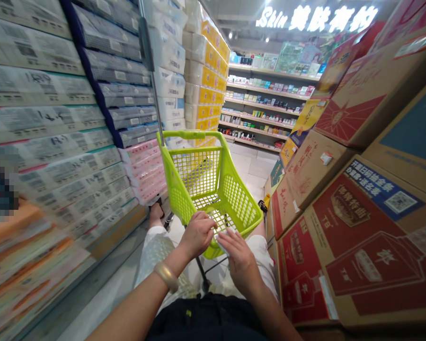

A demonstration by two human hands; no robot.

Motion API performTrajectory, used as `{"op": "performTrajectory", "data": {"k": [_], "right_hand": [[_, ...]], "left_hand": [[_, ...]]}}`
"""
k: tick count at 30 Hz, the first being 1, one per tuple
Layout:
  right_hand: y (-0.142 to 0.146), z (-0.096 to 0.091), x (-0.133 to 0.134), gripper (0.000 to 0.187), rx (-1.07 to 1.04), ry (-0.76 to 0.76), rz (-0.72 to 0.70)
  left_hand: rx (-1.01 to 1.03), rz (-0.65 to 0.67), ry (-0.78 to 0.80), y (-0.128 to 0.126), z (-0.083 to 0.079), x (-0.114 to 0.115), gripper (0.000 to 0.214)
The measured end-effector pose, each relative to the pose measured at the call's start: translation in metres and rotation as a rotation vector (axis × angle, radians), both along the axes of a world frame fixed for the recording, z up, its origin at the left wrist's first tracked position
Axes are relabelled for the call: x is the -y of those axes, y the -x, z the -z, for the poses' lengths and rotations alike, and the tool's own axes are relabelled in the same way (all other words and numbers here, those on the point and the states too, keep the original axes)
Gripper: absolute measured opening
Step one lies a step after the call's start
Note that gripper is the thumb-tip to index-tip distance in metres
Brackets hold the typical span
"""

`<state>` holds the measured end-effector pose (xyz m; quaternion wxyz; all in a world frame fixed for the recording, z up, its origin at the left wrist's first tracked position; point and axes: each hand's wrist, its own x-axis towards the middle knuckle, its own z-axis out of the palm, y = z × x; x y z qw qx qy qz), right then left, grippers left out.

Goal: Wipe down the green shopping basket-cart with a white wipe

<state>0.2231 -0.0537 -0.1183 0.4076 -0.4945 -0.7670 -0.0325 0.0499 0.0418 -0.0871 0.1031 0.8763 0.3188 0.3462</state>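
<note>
A lime-green shopping cart (230, 156) stands right in front of me, between my legs, with its slotted basket bare inside. My left hand (198, 234), a gold bangle at the wrist, is over the basket's near edge with its fingers curled in; what they hold, if anything, is hidden. Close beside it, my right hand (237, 253) has its fingers stretched forward and together over a small white tissue-like piece (224, 240). The two hands are apart. The cart's handle (184, 135) is at the far side, untouched by either hand.
Stacked white packs (67, 128) and a grey metal pole (151, 61) are on the left. Yellow-and-white packs (208, 71) rise beyond. Large cardboard cartons (341, 237) line the right closely. Cosmetics shelves (266, 90) stand at the back, past a pale tiled floor (252, 163).
</note>
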Motion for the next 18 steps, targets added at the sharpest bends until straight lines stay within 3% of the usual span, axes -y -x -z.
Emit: {"op": "performTrajectory", "data": {"k": [2,7,9,14,18], "right_hand": [[0.000,0.000,0.000,0.060,0.007,-0.001,-0.037],[-0.023,0.003,-0.009,0.052,-0.114,-0.073,0.213],[-0.019,0.003,-0.006,0.051,-0.102,-0.063,0.194],[0.002,-0.001,0.002,0.060,-0.001,0.005,-0.044],[-0.013,0.002,-0.005,0.054,-0.094,-0.065,0.138]], "left_hand": [[-0.003,-0.002,0.002,0.000,0.000,0.000,0.026],[-0.002,0.007,-0.003,0.001,-0.001,0.001,0.028],[0.006,0.001,-0.004,0.000,0.000,0.001,0.028],[-0.003,0.002,0.004,0.000,0.001,0.000,0.027],[-0.014,0.001,0.004,0.001,0.000,0.000,0.028]]}}
